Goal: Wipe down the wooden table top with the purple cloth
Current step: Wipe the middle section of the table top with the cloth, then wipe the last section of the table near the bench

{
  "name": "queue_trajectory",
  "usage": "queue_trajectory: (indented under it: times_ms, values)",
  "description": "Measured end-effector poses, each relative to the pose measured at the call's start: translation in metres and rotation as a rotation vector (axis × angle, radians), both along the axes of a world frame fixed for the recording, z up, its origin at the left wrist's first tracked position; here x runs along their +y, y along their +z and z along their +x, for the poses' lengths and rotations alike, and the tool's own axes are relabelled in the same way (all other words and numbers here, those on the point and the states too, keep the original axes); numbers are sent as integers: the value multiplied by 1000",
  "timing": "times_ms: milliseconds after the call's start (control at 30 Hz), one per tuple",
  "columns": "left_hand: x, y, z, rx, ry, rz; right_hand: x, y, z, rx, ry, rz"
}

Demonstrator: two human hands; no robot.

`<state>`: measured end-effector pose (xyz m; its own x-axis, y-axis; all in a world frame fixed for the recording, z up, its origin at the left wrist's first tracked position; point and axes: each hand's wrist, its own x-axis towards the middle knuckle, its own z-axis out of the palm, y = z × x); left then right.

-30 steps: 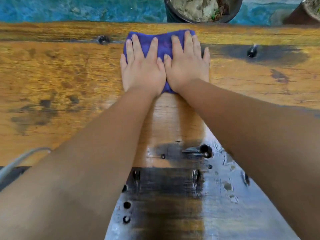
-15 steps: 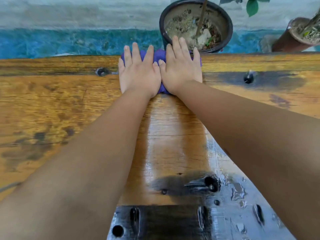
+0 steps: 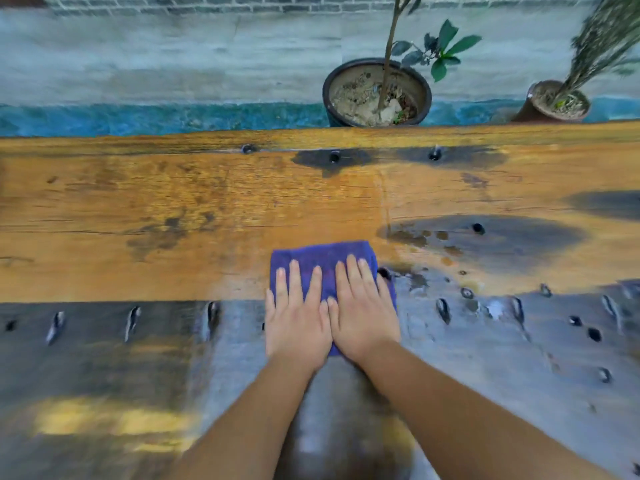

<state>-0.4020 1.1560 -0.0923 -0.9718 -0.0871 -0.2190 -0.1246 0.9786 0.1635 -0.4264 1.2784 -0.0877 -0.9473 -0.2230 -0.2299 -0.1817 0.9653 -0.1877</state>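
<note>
The purple cloth [image 3: 322,258] lies folded flat on the wooden table top [image 3: 173,202], near the middle where the orange wood meets a dark grey band. My left hand [image 3: 298,320] and my right hand [image 3: 363,313] press side by side on the cloth, palms down, fingers spread forward. Only the cloth's far edge, its right side and a strip between my wrists show. Wet patches glisten to the right of the cloth.
Dark holes and slots [image 3: 443,310] dot the grey band of the table. Beyond the far edge stand a dark plant pot [image 3: 377,95] with a thin sapling and a brown pot [image 3: 554,105] at the right, on a blue floor strip below a pale wall.
Both hands have pulled the cloth back from the table's far edge toward me, to the middle of the top. The view has tilted up, showing more wall and plants.
</note>
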Motion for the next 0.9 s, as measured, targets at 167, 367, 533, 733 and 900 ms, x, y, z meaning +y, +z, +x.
queue_trajectory:
  times_ms: [167, 367, 533, 733, 900]
  values:
    - [17, 19, 148, -91, -31, -15, 16, 17, 149, -71, 26, 45]
    - [31, 18, 294, 37, -136, -78, 42, 8, 298, 44, 18, 3]
    - [35, 20, 316, 3, -103, -72, 48, 3, 327, -8, -14, 10]
    - [35, 14, 311, -28, -74, -31, 47, 0, 323, 61, -25, 43]
    - [37, 15, 310, 14, -70, 9, 46, -1, 322, 137, -23, 49]
